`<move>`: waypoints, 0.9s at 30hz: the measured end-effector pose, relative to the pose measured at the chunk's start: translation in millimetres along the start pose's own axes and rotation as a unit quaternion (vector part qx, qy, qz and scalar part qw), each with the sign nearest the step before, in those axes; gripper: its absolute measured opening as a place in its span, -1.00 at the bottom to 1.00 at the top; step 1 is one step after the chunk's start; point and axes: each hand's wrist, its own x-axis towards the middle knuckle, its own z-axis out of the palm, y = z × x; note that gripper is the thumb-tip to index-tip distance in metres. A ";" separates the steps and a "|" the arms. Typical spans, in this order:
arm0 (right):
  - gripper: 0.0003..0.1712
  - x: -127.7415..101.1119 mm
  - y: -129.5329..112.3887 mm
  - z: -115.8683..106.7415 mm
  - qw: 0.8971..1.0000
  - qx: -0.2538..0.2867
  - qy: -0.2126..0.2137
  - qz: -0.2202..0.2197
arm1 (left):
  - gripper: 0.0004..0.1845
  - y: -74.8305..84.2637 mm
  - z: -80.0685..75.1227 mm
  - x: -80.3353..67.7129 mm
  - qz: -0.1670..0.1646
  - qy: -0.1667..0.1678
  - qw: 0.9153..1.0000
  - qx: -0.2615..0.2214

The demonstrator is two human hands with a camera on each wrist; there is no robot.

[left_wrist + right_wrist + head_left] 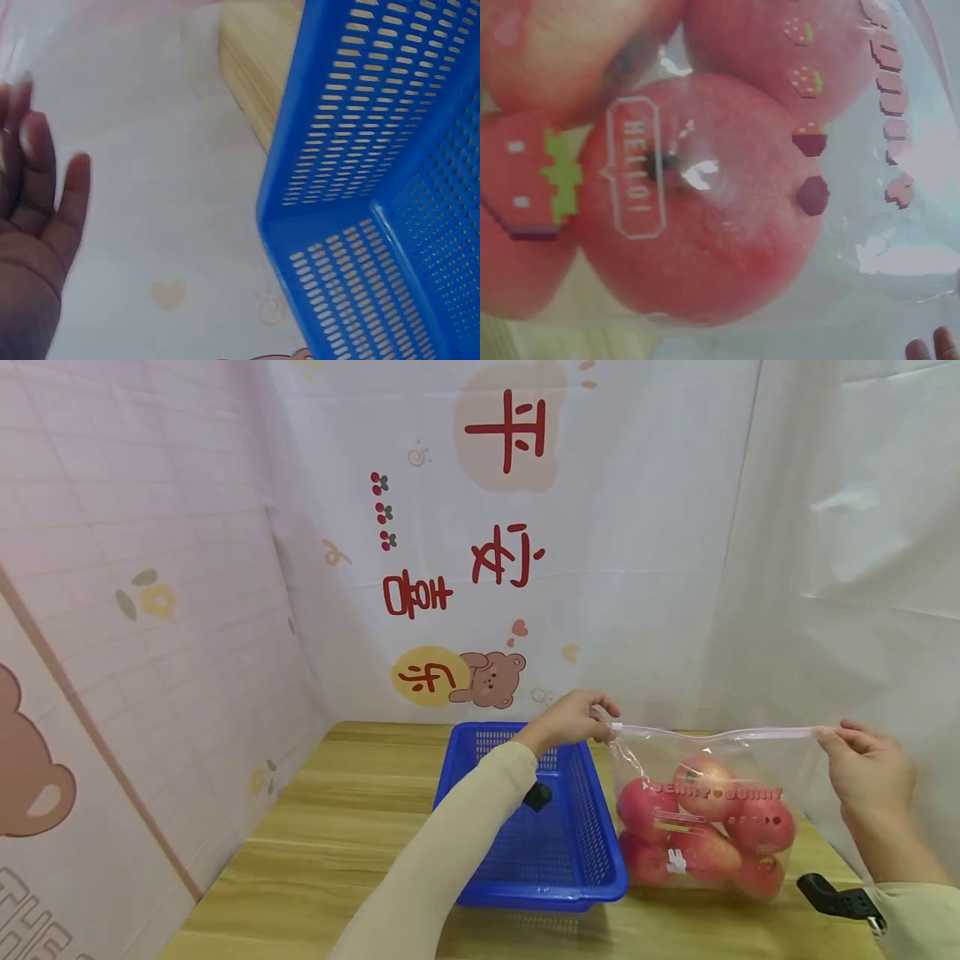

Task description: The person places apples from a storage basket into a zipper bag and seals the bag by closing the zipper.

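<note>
A clear zip bag [637, 756] with pink printing stands upright on the right of the table, holding several red apples [705, 852]. My left hand [566, 720] pinches the left end of its pink zip strip, beside the white slider [617, 727]. At the opposite top corner, my right hand [873, 772] pinches the strip's end between thumb and fingers. The strip stretches between both hands, sagging slightly. Close up in the right wrist view, an apple [712, 262] shows through the film, and fingertips [917, 349] appear at the lower right. The left wrist view shows the left hand [30, 225] but not its grip.
A blue perforated basket [540, 893] sits left of the bag, under my left forearm. Black wrist-mount parts show near each sleeve, one [836, 897] at the lower right. The wooden table [360, 827] meets printed white cloth walls [637, 527] at the back and left.
</note>
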 end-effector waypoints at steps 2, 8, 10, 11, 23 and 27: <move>-0.76 4.4 3.9 2.3 0.998 -0.045 -0.030 0.008 | -0.73 -2.8 3.5 2.1 -0.014 0.021 1.000 0.008; -0.27 21.8 11.8 17.3 0.993 -0.085 -0.070 0.046 | -0.69 -7.4 16.8 14.6 -0.037 0.098 0.992 0.076; -0.24 27.0 14.3 24.4 0.992 -0.096 -0.075 0.040 | -0.68 -10.5 19.9 18.3 -0.042 0.123 0.985 0.112; -0.23 28.9 15.9 27.4 0.991 -0.103 -0.082 0.033 | -0.68 -12.2 21.2 19.5 -0.045 0.135 0.982 0.128; -0.14 22.2 37.5 42.9 0.938 -0.244 -0.202 -0.141 | -0.65 -29.2 -11.0 2.4 -0.084 0.116 0.962 0.231; -0.17 16.2 34.9 51.5 0.927 -0.264 -0.205 -0.171 | -0.62 -35.0 -28.0 -11.2 -0.096 0.093 0.957 0.257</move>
